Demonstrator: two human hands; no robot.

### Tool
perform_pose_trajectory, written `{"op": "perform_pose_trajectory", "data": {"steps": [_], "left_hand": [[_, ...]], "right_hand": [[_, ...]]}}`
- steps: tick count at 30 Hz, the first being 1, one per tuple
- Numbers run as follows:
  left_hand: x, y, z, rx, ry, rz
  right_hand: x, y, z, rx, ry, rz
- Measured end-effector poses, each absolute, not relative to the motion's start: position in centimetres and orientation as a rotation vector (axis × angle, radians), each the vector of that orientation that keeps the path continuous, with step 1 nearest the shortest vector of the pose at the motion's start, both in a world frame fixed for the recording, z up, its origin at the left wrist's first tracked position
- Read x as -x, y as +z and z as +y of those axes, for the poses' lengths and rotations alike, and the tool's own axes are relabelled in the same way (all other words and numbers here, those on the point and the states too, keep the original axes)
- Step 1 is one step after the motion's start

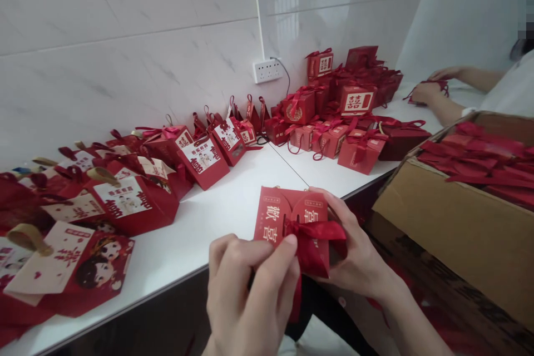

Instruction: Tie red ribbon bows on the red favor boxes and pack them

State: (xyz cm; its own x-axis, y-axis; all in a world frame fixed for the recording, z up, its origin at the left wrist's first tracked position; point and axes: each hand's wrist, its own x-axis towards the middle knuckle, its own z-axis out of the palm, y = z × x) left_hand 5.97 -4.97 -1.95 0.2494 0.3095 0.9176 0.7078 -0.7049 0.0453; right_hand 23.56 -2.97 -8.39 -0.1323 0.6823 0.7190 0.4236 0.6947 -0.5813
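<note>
A small red gift box (pixel 271 208) with gold lettering is held up in front of me, just off the table's near edge. My right hand (pixel 354 250) wraps round its right side and underside. Across the front, a shiny red ribbon (pixel 323 231) passes through slots in the flaps and gathers at a knot. My left hand (pixel 250 283) is curled closed, its thumb pressed at the knot. One ribbon end hangs below the box. The tips of several left fingers are hidden behind the hand.
Finished-looking red boxes (pixel 204 164) line the left of the white table (pixel 250 200); more boxes (pixel 356 100) are piled at the back right. A cardboard carton (pixel 450 222) full of red ribboned boxes stands at right. Beyond it, another person's hands (pixel 431 92) hold a red item. A power strip (pixel 267 71) is on the wall.
</note>
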Motion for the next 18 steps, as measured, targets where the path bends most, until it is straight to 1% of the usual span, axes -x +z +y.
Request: {"op": "perform_pose_trajectory", "data": {"steps": [2, 6, 13, 18], "left_hand": [[-5.8, -2.2, -4.7, 2.056, -1.523, -0.992], [-5.7, -2.0, -4.9, 1.989, -1.545, -1.088], [-6.9, -1.0, -6.5, 2.194, -1.375, -1.021], [-7.6, -1.5, -6.5, 2.285, -1.373, -0.932]], "right_hand": [[-23.7, -8.4, -3.0, 0.860, 0.292, -1.767], [-23.9, -8.4, -3.2, 0.876, 0.326, -1.753], [-23.8, -8.0, -3.2, 0.826, 0.271, -1.753], [-23.9, -8.6, -3.3, 0.818, 0.377, -1.688]]}}
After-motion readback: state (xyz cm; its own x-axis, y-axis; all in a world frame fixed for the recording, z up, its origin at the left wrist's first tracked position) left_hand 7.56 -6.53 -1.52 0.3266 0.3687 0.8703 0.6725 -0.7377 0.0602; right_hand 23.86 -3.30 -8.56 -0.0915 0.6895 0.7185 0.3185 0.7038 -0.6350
